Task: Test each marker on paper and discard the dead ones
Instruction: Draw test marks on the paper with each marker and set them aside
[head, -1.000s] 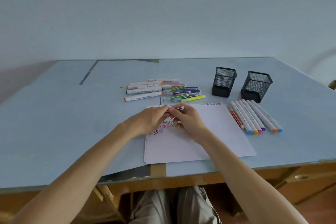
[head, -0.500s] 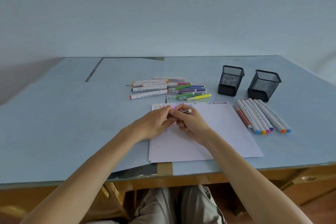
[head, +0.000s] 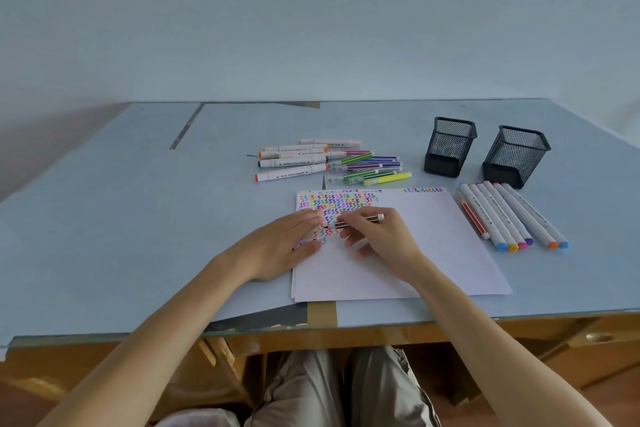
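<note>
On the paper: your right hand (head: 379, 239) grips a thin dark striped marker (head: 360, 221), its tip aimed left, low over the coloured squiggles (head: 337, 204) that fill the sheet's far-left part.
Left hand: your left hand (head: 287, 246) lies flat, fingers straight, pressing the paper (head: 433, 253) at its left edge; it grasps nothing.
Untested pile: beyond the paper's far edge lie white markers (head: 294, 163) and thin striped pens (head: 372, 168), loosely heaped.
Sorted row: just right of the paper, white markers with coloured caps (head: 512, 215) lie side by side, with a red pen among them.
Mesh cups: two black mesh cups (head: 485, 152) stand beyond the paper's right corner; you cannot tell what they hold.
Cap: you cannot tell where this marker's cap is.
Risk, smearing: your left fingertips rest on fresh marks, so a slide could smudge them.
Risk, misjudging: a new stroke over crowded squiggles could hide a faint line, so aim for bare paper.
Risk, shifting: lifting your left hand early could let the sheet skid.
</note>
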